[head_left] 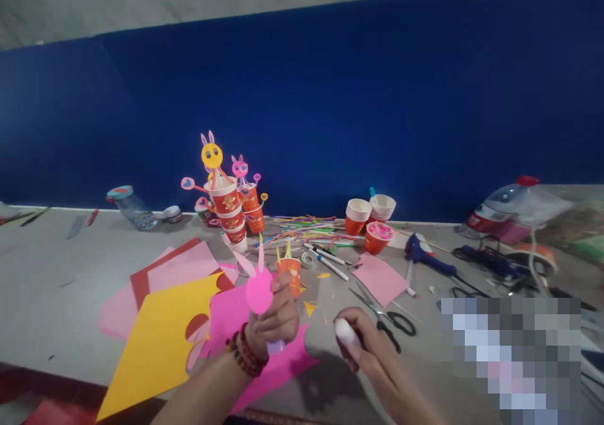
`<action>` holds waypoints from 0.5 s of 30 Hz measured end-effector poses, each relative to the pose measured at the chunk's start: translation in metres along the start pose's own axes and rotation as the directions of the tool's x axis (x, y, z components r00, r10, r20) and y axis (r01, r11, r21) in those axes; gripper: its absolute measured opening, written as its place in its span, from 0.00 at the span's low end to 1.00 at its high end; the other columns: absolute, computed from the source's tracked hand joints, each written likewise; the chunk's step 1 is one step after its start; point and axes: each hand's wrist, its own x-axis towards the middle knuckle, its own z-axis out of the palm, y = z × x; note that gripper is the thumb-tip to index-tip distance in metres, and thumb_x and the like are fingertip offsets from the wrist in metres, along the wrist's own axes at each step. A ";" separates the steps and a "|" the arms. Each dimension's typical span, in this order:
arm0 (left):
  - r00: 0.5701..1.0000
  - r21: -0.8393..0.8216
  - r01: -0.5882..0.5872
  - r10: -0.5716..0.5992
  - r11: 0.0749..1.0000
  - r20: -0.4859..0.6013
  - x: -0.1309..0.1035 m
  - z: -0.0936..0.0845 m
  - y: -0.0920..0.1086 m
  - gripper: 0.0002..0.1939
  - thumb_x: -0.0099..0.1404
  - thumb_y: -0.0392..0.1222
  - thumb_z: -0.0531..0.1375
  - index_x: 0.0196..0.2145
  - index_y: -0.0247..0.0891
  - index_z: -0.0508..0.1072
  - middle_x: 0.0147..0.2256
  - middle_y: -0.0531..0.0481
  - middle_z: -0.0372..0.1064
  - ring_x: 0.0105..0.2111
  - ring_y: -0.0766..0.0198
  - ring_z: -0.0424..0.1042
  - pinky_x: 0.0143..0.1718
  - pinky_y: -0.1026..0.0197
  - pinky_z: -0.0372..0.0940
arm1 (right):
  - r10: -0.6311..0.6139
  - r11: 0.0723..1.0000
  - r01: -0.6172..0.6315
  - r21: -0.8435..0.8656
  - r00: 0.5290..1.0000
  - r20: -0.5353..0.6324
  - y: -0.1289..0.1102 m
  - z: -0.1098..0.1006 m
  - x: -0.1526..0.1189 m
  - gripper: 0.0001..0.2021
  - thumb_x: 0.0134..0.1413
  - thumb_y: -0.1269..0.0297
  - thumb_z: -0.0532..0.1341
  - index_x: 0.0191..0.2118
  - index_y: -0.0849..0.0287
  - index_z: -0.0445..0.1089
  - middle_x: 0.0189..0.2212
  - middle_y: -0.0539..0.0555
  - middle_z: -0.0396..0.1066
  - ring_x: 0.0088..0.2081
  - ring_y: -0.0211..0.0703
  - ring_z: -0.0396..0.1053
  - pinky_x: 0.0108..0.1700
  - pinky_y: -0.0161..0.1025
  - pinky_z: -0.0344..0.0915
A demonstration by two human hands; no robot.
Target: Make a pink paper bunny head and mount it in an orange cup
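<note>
My left hand [278, 311], with beaded bracelets at the wrist, is closed on a bright pink paper bunny head [259, 290] with two light pink ears. A pale purple end of something [275, 347] sticks out below the same fist; its kind is hidden. My right hand [370, 349] is closed around a white, rounded, cap-like piece [346, 333], held above the grey table apart from the left hand. Just behind the left hand stands an orange paper cup [293, 275] with yellow strips rising from it. Black-handled scissors [384, 317] lie beyond my right hand.
Yellow card [155, 337] and pink sheets [226, 311] lie at left. Stacked cups with bunny figures [229, 208] stand behind them. Further right are pipe cleaners [302, 230], markers [333, 264], a pink square [381, 279], a blue glue gun [427, 258] with cable and a bottle [495, 208].
</note>
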 end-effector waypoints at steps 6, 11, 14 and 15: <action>0.990 0.099 0.056 -0.043 0.993 -0.133 -0.002 -0.020 -0.017 0.22 0.59 0.47 0.68 0.22 0.42 0.57 0.06 0.74 0.23 0.07 0.80 0.17 0.05 0.72 0.27 | -0.088 0.996 0.088 -0.005 0.979 -0.184 -0.012 -0.002 0.000 0.11 0.63 0.63 0.58 0.49 0.54 0.64 0.40 0.55 0.73 0.39 0.43 0.75 0.38 0.32 0.72; 0.986 0.124 0.040 -0.019 0.991 -0.168 -0.002 -0.035 -0.023 0.24 0.60 0.50 0.66 0.21 0.43 0.54 0.06 0.74 0.20 0.07 0.80 0.16 0.06 0.71 0.26 | -0.161 0.987 0.162 -0.014 0.959 -0.234 -0.024 -0.004 0.007 0.08 0.57 0.66 0.62 0.44 0.53 0.69 0.35 0.52 0.75 0.35 0.43 0.76 0.36 0.29 0.73; 0.981 0.130 0.032 -0.006 0.991 -0.195 -0.003 -0.040 -0.026 0.23 0.61 0.49 0.65 0.21 0.43 0.53 0.07 0.74 0.19 0.08 0.80 0.13 0.06 0.71 0.25 | -0.206 0.976 0.216 0.026 0.954 -0.220 -0.033 -0.006 0.009 0.10 0.57 0.67 0.60 0.45 0.53 0.71 0.38 0.53 0.77 0.38 0.45 0.77 0.38 0.31 0.74; 0.979 0.127 0.032 -0.006 0.991 -0.204 -0.004 -0.040 -0.026 0.23 0.62 0.48 0.64 0.21 0.42 0.53 0.07 0.74 0.19 0.09 0.80 0.13 0.06 0.72 0.25 | -0.210 0.974 0.224 0.044 0.955 -0.207 -0.036 -0.006 0.009 0.10 0.58 0.67 0.59 0.45 0.53 0.72 0.38 0.54 0.77 0.39 0.45 0.77 0.38 0.32 0.75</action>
